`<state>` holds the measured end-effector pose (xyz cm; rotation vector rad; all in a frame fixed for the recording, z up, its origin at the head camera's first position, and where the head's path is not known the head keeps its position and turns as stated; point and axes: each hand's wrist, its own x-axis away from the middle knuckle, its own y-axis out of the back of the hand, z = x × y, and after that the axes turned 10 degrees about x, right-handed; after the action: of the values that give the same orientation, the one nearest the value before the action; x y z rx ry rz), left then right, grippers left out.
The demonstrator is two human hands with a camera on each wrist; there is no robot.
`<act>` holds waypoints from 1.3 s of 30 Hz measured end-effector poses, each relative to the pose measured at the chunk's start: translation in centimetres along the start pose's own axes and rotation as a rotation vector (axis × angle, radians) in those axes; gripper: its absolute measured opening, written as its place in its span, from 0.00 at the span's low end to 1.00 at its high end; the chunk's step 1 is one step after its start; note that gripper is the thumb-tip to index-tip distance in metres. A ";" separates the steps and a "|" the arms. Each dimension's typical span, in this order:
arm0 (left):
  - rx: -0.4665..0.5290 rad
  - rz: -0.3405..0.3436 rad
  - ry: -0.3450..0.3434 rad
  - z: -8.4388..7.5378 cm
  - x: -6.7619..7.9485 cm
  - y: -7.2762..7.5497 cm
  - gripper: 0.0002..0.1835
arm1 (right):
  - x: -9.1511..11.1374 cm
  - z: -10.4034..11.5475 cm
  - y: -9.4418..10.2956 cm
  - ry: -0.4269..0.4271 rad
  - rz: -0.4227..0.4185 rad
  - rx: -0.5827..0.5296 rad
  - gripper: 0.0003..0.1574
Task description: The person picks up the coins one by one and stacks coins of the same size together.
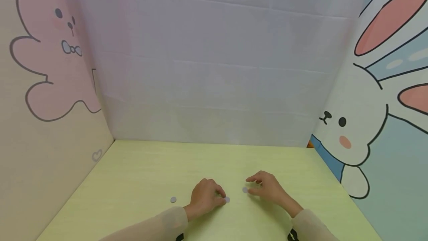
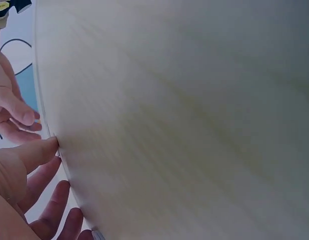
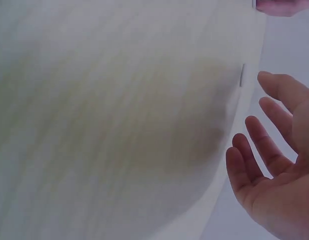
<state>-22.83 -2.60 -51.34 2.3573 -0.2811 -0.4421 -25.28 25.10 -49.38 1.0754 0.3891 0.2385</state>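
Note:
Three small flat grey discs lie on the pale yellow-green table (image 1: 143, 170). At the middle, the left hand (image 1: 205, 198) pinches the edge of one disc (image 1: 227, 199) between thumb and index finger, its other fingertips down by the tabletop. The right hand (image 1: 265, 188) hovers beside a second disc (image 1: 245, 190), with thumb and fingers spread apart. In the right wrist view, a small gap separates that thumb from the thin disc (image 3: 243, 75). Left of the left hand lies the third disc (image 1: 173, 199), touched by neither hand.
A plain whitish sheet (image 1: 214, 66) stands behind the table. Panels with a pink cartoon animal (image 1: 57, 77) and a white rabbit (image 1: 354, 129) flank it left and right. Light sleeves (image 1: 160, 224) cover both forearms.

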 end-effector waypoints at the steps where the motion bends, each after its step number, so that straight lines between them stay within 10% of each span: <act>1: 0.001 0.000 -0.001 0.0 0.0 0.0 0.06 | 0.0 -0.3 -0.1 0.000 0.011 0.003 0.19; 39: 0.026 -0.001 -0.030 0.4 0.0 0.0 0.06 | -0.6 -0.4 -0.8 0.060 0.021 0.076 0.08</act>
<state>-22.98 -2.86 -51.59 2.3783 -0.3011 -0.4775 -25.97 24.84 -50.14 1.1492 0.4437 0.2777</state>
